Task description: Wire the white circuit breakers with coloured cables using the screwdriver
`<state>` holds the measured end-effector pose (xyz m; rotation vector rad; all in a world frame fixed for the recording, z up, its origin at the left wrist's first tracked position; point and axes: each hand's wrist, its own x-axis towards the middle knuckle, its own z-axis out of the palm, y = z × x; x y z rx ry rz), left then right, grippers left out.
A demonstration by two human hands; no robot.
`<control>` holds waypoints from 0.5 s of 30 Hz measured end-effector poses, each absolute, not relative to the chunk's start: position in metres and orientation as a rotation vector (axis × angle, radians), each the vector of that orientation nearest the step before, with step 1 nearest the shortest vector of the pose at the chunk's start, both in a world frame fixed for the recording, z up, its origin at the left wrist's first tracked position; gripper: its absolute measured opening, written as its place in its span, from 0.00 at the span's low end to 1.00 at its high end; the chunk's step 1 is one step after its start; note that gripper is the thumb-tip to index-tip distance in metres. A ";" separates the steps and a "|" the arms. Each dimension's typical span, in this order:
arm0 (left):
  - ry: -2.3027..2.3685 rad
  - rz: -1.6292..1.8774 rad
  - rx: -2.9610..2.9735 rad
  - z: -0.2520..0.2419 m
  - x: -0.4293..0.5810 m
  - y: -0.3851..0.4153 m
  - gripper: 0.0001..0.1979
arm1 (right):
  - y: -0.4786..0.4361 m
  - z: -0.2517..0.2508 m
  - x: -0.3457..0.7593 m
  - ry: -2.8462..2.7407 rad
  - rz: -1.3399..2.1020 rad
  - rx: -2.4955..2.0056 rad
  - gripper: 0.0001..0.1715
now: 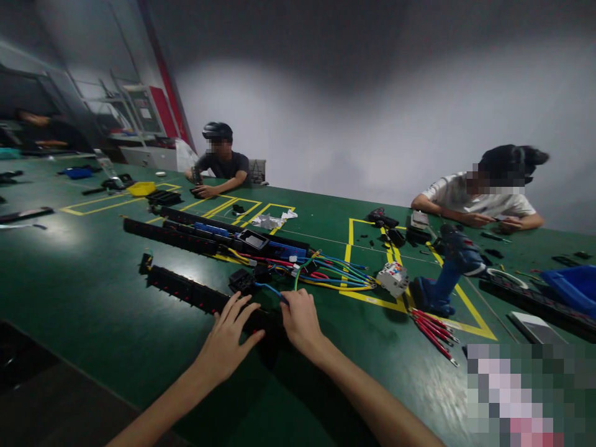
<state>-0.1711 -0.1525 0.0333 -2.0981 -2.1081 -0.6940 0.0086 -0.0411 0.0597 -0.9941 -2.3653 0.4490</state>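
A long black power strip housing (186,292) with small red marks lies slanted in front of me. My left hand (228,338) rests on it with fingers spread, pressing near its right part. My right hand (302,320) is closed at the strip's right end, around wires. A blue wire (269,287) runs into it from a black socket module (242,281), and a green-yellow wire (298,276) rises from it. The wire ends inside the fist are hidden. Just beyond lies a second black assembly (172,234) with blue parts and a bundle of coloured wires (344,271) leading to a white circuit breaker (392,278).
A blue cordless drill (447,270) stands right of the breaker, near red cables (433,335) with metal lugs. Farther right are a phone (535,326) and a blue bin (572,282). Co-workers (228,164) sit across the green table (69,273), which bears yellow tape outlines.
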 end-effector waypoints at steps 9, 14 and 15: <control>-2.013 -0.731 -1.861 0.024 -0.186 -0.138 0.26 | -0.030 0.046 -0.022 -1.905 0.845 -0.855 0.10; -1.994 -0.717 -1.854 0.027 -0.192 -0.125 0.27 | -0.015 0.038 -0.038 -1.820 0.837 -0.904 0.12; -1.990 -0.711 -1.860 0.027 -0.192 -0.122 0.27 | -0.012 0.036 -0.039 -1.804 0.828 -0.916 0.12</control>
